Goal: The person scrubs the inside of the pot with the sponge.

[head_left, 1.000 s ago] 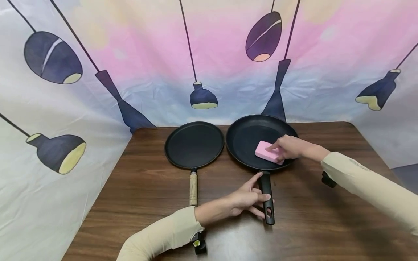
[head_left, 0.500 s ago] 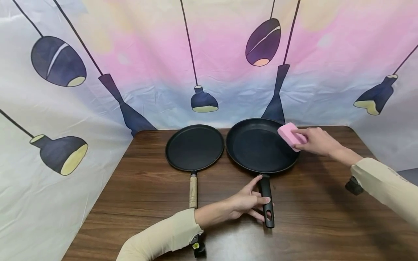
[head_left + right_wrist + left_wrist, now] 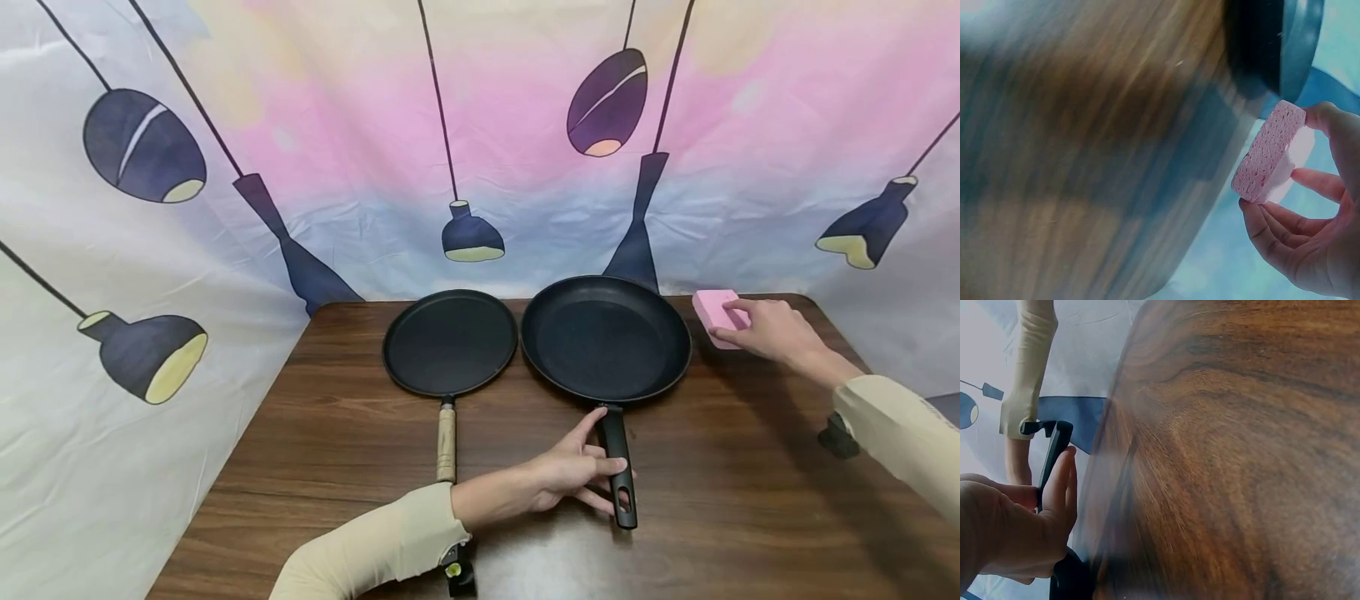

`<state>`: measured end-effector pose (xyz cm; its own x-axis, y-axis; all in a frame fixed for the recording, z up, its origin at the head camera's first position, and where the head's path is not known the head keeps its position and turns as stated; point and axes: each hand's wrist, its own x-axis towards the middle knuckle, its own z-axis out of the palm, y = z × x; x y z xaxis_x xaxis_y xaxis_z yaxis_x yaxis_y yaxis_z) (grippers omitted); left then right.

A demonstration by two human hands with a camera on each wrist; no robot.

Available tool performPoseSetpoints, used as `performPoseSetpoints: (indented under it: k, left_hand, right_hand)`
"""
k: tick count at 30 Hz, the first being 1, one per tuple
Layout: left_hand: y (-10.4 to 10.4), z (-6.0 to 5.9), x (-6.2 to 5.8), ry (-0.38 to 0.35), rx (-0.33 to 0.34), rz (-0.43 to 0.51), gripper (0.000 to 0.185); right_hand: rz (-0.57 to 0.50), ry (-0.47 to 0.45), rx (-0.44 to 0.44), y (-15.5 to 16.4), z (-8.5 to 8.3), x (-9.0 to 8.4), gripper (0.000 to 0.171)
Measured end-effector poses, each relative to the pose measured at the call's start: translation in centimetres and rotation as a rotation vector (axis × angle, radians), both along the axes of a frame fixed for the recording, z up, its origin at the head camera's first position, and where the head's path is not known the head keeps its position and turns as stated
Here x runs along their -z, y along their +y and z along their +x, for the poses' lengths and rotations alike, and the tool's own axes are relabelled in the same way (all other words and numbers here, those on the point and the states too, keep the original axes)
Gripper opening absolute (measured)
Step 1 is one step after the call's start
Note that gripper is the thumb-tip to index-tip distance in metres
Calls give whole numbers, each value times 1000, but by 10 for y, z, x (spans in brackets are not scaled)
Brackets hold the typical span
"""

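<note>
A black frying pan (image 3: 606, 340) stands on the wooden table (image 3: 750, 483), with its black handle (image 3: 619, 483) pointing toward me. My left hand (image 3: 600, 467) grips that handle, thumb on top and index finger stretched along it; in the left wrist view my hand (image 3: 1054, 494) lies against the handle (image 3: 1057, 447). My right hand (image 3: 741, 325) pinches a pink sponge (image 3: 714, 312) just right of the pan, near the table's far right corner. In the right wrist view the sponge (image 3: 1269, 153) sits between thumb and fingers (image 3: 1300, 176), beside the pan's rim (image 3: 1288, 44). Whether it touches the table is unclear.
A flat black griddle pan (image 3: 450, 342) with a wooden handle (image 3: 446, 442) lies left of the frying pan, almost touching it. A printed cloth backdrop (image 3: 480, 125) hangs close behind and on both sides of the table. A small black wrist mount (image 3: 836, 437) hangs under my right sleeve.
My right hand lifted the pink sponge out of the frying pan and carried it right, past the rim, to the far right of the table. My left hand stayed on the handle.
</note>
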<state>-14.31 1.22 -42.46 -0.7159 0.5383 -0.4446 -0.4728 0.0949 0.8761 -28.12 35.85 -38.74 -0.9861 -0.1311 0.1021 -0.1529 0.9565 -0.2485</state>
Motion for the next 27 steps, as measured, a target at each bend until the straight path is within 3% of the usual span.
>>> performPoseSetpoints:
  k: [10, 19, 27]
  left_hand:
    - [0, 2, 1, -34, 21, 32, 79]
    - [-5, -9, 1, -60, 113, 43, 77]
    - [-33, -26, -13, -46, 312, -17, 89]
  right_hand:
    - [12, -45, -12, 20, 13, 27, 65]
    - [30, -72, 4, 23, 26, 39, 64]
    - [96, -107, 0, 17, 21, 36, 71]
